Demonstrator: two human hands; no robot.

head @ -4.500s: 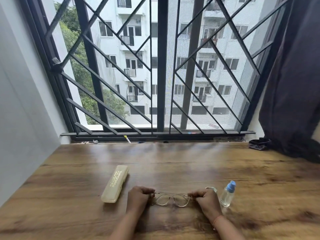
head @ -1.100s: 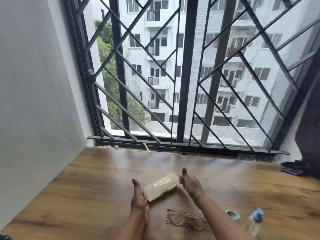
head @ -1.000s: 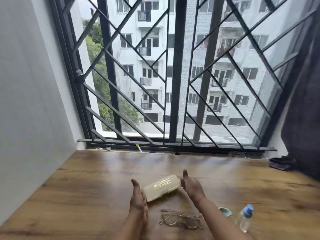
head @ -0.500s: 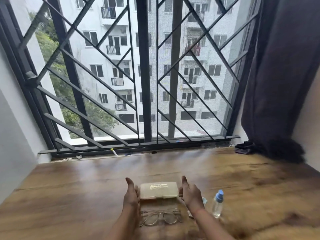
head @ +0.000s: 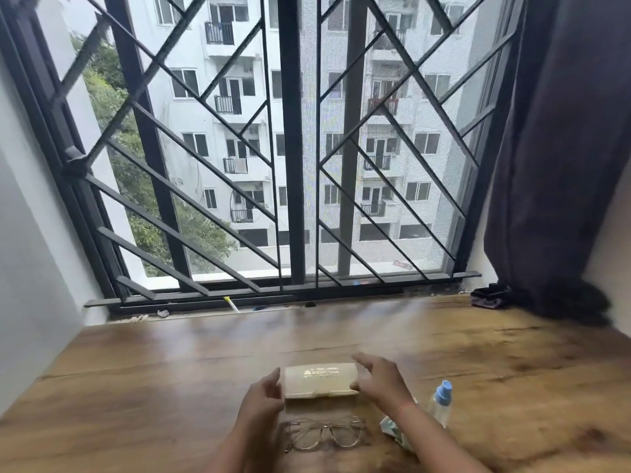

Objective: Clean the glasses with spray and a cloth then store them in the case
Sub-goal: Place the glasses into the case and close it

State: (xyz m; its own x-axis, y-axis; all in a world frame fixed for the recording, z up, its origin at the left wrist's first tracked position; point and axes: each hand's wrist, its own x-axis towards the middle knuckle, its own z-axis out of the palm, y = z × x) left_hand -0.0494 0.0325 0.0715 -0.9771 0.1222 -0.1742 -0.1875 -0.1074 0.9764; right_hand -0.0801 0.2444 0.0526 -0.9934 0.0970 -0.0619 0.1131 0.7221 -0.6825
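A beige glasses case [head: 320, 379] lies crosswise near the front of the wooden table [head: 153, 387], its lid shut. My left hand [head: 263, 396] grips its left end with thumb and fingers. My right hand [head: 379, 380] holds its right end, thumb low and fingers arched over the top. The thin-rimmed glasses [head: 324, 434] lie unfolded on the table just in front of the case, touched by neither hand. A clear spray bottle [head: 441, 402] with a blue cap stands to the right. The pale cloth [head: 392, 431] lies crumpled beside it, partly hidden by my right forearm.
A barred window [head: 293, 165] runs along the table's far edge, with small bits of litter on its sill. A dark curtain [head: 563, 165] hangs at the right, with a dark bundle [head: 488, 297] at its foot. A white wall [head: 30, 268] bounds the left side.
The case has gone from the left of the table to crosswise just behind the glasses, and both hands now close on its ends. The glasses lie released on the table.
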